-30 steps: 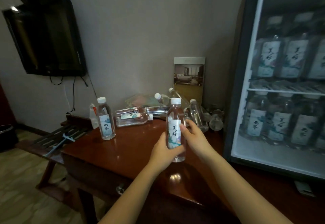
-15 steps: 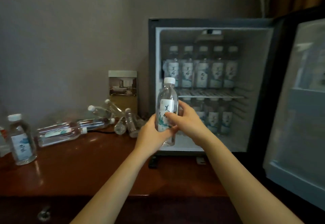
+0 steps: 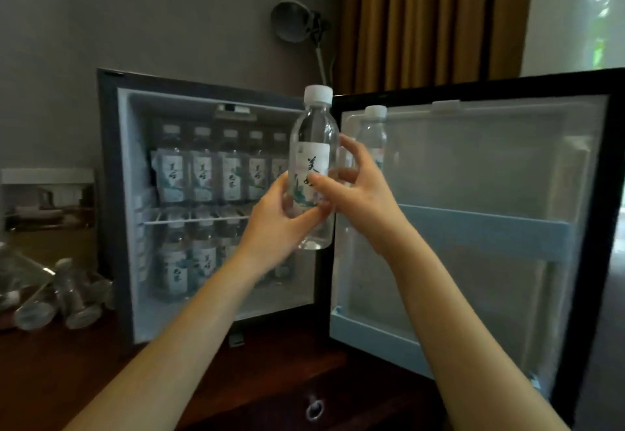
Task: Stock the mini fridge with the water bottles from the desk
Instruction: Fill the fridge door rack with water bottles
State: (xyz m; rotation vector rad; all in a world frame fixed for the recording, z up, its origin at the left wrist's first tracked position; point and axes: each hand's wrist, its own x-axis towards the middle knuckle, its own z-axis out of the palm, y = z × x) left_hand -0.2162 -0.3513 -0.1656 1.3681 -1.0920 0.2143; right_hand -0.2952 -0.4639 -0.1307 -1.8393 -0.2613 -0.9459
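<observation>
Overall, the mini fridge [image 3: 110, 194] is standing open on the desk [image 3: 84, 380]. Its cabinet is lying at 9 o'clock of centre and its door [image 3: 473, 167] is standing wide at 3 o'clock.

Stocked bottles [image 3: 203, 173] are lining the wire shelf [image 3: 189, 221] and the floor beneath it. The likeliest opening appears to be at the lower row's 3 o'clock end, though a forearm is hiding part of it.

Loose bottles [image 3: 67, 298] are lying on their sides at 8 o'clock, awaiting their turn.

The left hand [image 3: 270, 227] is wrapping the lower body of the water bottle [image 3: 313, 146] from 8 o'clock, fingers curled round it. The right hand [image 3: 358, 194] is pinching the label zone from 3 o'clock between thumb and bent fingers.

The bottle is hanging upright in mid-air before the hinge edge, between cabinet and door and touching neither. Its cap [image 3: 318, 94] is pointing to 12 o'clock. The bottle shape showing in the door at 1 o'clock is probably a reflection.

To do this step well, the person should be:
- steering the bottle toward 8 o'clock, base first and upright
- passing it under the shelf without clipping it
- letting one hand carry while the other is freeing itself
- turning the label outward to match the rows
- setting the bottle down gently so that neighbouring bottles are not toppling
</observation>
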